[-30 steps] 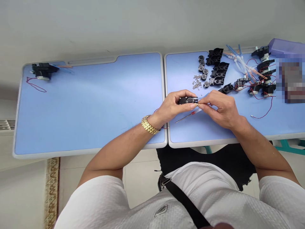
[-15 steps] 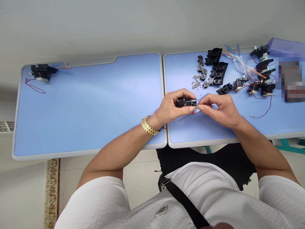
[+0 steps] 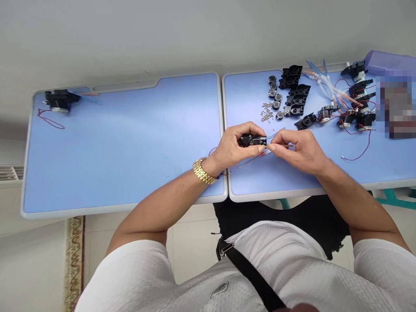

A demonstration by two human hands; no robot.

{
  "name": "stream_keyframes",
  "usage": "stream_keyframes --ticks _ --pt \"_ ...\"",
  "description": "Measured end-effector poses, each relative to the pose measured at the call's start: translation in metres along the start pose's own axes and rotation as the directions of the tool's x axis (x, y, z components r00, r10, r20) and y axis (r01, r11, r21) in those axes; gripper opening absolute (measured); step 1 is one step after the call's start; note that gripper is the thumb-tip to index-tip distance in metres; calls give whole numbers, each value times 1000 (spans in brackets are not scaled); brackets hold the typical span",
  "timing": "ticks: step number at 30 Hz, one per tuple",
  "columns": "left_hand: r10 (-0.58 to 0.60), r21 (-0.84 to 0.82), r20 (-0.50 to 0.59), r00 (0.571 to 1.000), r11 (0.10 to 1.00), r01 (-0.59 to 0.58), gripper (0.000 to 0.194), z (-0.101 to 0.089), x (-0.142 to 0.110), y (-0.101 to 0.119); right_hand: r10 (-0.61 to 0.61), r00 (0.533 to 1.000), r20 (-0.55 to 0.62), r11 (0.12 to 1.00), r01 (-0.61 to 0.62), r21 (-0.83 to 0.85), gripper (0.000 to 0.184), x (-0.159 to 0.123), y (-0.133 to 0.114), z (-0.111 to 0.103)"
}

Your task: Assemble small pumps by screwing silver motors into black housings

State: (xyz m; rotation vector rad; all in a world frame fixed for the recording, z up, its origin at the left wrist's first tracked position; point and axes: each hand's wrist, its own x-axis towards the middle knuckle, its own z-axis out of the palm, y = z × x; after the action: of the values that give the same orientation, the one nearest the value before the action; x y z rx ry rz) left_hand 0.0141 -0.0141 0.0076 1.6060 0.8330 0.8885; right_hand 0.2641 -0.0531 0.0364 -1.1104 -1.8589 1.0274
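Above the worktop (image 3: 130, 151), the left hand (image 3: 231, 145) clasping it, the right hand (image 3: 302, 149) narrow, its hold unclear, is the black housing (image 3: 251, 140); a skewed pull could unseat the blue tube (image 3: 276, 134), a stray knuckle scatter the screws (image 3: 267, 115).

No words or numbers can be read. At the bottom centre of the frame, a small dark-outlined emblem (image 3: 220, 289) marks the person's white shirt (image 3: 292, 260), its detail too small to decipher; a pixelated rectangular object (image 3: 397, 108) at right shows no legible marking.
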Motion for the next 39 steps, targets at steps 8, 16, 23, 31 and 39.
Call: stream_keyframes --ticks 8,16,23,31,39 --pt "-112 -48 -25 993 993 110 40 0 2 6 -112 947 -301 986 67 -156 50 2 4 -3" --pt "-230 -214 113 967 944 250 49 2 2 6 -481 818 -315 834 317 -451 15 3 19 -1" --pt "-258 -383 89 962 882 272 53 6 3 6 -488 869 -85 806 412 -425 29 1 26 1" --pt "-311 -464 59 949 833 302 51 11 4 13 -484 875 -13 785 427 -449 29 0 30 0" --pt "-322 -487 24 946 823 292 50 10 4 19 -622 775 -115 715 502 -487 42 3 33 7"
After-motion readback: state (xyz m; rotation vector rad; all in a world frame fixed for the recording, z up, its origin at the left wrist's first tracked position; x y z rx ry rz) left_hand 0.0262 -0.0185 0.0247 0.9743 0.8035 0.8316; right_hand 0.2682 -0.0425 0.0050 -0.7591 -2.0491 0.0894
